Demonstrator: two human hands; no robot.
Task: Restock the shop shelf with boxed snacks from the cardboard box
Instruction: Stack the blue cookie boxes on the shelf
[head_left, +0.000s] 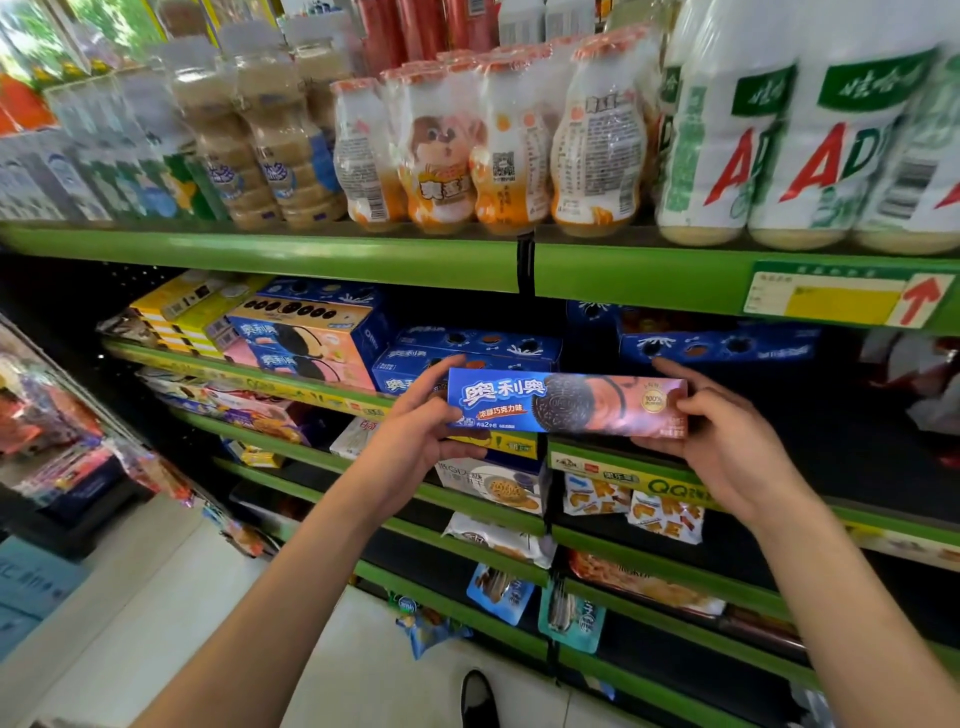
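Note:
A long blue and pink cookie box (566, 401) is held level in front of the second shelf. My left hand (421, 421) grips its left end, fingers over the top and thumb beneath. My right hand (727, 431) grips its right end the same way. Behind it, blue cookie boxes (467, 351) lie stacked on the green-edged shelf (644, 480), with more blue boxes (717, 343) farther right at the back. Pink and blue cookie boxes (306, 343) and yellow boxes (187, 312) stand to the left. The cardboard box is out of view.
The shelf above (311, 254) carries rows of drink bottles (467, 150). Lower shelves hold snack packets (665, 514) and pouches (498, 592). A rack of hanging snack bags (62, 447) is at the left. A dark shoe (478, 699) shows on the pale floor below.

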